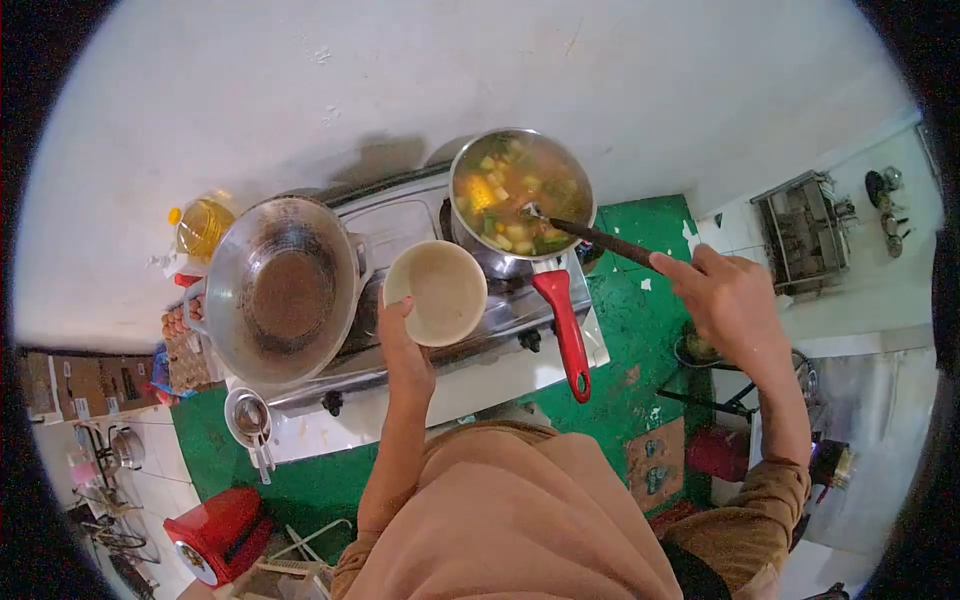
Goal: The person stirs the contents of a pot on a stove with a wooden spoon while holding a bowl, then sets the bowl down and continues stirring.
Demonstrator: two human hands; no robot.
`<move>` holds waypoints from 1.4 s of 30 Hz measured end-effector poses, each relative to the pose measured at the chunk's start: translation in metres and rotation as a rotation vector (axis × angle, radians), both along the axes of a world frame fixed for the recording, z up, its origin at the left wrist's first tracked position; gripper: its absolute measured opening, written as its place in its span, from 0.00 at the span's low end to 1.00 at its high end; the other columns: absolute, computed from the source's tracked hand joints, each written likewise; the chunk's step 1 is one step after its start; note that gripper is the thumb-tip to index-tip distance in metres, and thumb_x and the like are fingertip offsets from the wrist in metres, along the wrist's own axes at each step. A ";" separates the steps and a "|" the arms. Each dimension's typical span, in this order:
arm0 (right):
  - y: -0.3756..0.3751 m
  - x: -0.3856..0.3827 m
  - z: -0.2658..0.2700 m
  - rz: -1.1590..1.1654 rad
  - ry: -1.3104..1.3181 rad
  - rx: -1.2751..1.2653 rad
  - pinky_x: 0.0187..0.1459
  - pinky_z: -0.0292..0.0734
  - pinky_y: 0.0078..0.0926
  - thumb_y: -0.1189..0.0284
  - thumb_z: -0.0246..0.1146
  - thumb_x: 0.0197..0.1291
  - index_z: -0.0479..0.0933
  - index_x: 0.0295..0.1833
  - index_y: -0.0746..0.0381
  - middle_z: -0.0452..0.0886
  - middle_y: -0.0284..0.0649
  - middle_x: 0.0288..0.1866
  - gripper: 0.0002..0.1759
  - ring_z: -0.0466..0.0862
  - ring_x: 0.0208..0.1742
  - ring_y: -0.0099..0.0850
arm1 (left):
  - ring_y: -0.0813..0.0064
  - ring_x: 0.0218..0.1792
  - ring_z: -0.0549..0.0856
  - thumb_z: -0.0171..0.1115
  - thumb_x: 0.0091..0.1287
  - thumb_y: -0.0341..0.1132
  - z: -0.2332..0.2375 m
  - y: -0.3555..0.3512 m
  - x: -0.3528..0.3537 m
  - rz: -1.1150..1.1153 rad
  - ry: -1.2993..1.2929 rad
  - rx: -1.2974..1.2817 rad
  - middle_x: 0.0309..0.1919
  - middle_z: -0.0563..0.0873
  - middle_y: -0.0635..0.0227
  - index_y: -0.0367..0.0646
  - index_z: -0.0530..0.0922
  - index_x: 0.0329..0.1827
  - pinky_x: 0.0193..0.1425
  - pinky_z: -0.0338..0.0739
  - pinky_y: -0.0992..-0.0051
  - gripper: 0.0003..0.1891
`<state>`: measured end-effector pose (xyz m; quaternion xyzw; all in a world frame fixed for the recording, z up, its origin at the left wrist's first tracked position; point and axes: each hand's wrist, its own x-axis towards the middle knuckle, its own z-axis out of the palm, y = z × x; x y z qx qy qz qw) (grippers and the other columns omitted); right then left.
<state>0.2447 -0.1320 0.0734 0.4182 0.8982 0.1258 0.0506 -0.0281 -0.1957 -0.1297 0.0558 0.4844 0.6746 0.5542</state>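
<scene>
A pale, round bowl [436, 293] is in my left hand [405, 350], its thumb over the rim; the inside of the bowl shows no food. My right hand [725, 305] grips the dark handle of a ladle [610, 241], whose metal end dips into the soup. That soup, with corn, green vegetables and pale chunks in reddish broth, fills a pan [591, 195] with a red handle [565, 335] on the stove's right side. The bowl is held to the lower left of the pan, over the stove [400, 215].
A large metal wok [230, 320] sits on the stove's left side. Behind it stands a bottle of yellow oil [203, 226], with eggs [178, 322] nearby. A strainer [248, 415] lies at the front left corner. A red appliance [215, 535] stands lower left.
</scene>
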 end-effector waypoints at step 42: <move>0.051 0.002 0.031 -0.026 -0.189 0.300 0.30 0.75 0.36 0.59 0.61 0.57 0.79 0.43 0.50 0.77 0.37 0.26 0.12 0.81 0.28 0.37 | 0.68 0.60 0.71 0.52 0.59 0.40 -0.003 -0.004 -0.002 0.019 0.002 -0.025 0.56 0.72 0.65 0.44 0.64 0.65 0.63 0.66 0.67 0.29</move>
